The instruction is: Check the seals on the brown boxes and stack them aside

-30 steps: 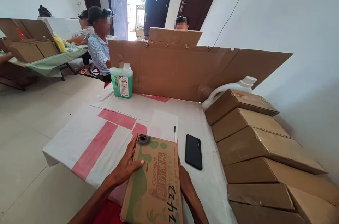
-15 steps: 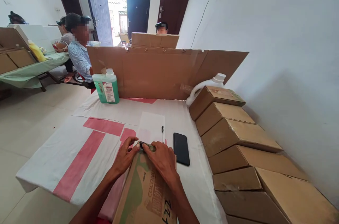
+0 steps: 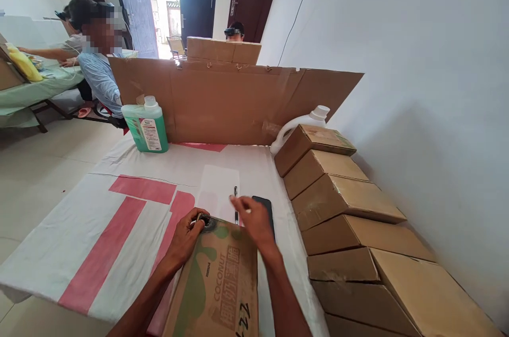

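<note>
Coconut-printed carton (image 3: 217,286) flat at the near table edge, far corner gripped by left hand (image 3: 186,236) — fingers curled over a dark tape stub (image 3: 207,222). Right hand (image 3: 254,220) just above the far edge, fingers loosely spread, near pen (image 3: 236,200) and black phone (image 3: 265,208). Right — stacked brown boxes (image 3: 342,204).

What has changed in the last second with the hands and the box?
The right hand came up from beside the box to its far edge, then moved forward over the pen and phone. The left hand stayed on the far corner.
</note>
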### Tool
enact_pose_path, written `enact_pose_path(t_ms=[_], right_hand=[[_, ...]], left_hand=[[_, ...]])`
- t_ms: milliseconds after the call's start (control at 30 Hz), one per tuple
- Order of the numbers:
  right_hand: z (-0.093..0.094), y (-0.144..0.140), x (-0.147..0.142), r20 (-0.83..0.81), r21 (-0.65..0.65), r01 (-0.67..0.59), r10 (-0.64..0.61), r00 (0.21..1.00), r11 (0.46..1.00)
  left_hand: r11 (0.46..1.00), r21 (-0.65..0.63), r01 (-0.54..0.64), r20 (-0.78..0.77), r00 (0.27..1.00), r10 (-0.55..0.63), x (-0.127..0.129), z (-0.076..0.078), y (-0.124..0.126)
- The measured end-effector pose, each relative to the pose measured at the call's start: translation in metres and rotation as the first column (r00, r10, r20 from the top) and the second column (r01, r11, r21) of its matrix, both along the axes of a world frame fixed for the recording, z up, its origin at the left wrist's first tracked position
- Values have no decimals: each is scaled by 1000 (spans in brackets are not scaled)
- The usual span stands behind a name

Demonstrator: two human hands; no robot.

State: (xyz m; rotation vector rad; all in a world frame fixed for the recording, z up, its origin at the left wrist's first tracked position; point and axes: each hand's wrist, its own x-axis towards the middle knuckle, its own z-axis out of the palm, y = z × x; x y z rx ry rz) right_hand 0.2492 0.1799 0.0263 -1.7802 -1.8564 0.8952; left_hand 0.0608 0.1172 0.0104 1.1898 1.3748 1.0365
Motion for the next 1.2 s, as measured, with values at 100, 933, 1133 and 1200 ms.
enact_pose_path(t_ms=[100,933,1133,1200], right_hand=[[-24,30,23,26,-116,43,-40,999,992],[5,-33,-33,-710,-10,-170,113,695,985],[4,-28,-20,-639,-19,3,-15,769,1000],[5,-15,-6,-615,-15,70,-64,786,997]], left_hand=[[1000,-15,-5,17,1000,5,0,-5,-1],[995,-33,93,114,990,-89,-4,-4,1],[996,-16,88,113,990,-85,-5,-5,0],[995,-22,94,114,989,-91,-6,-4,-1]])
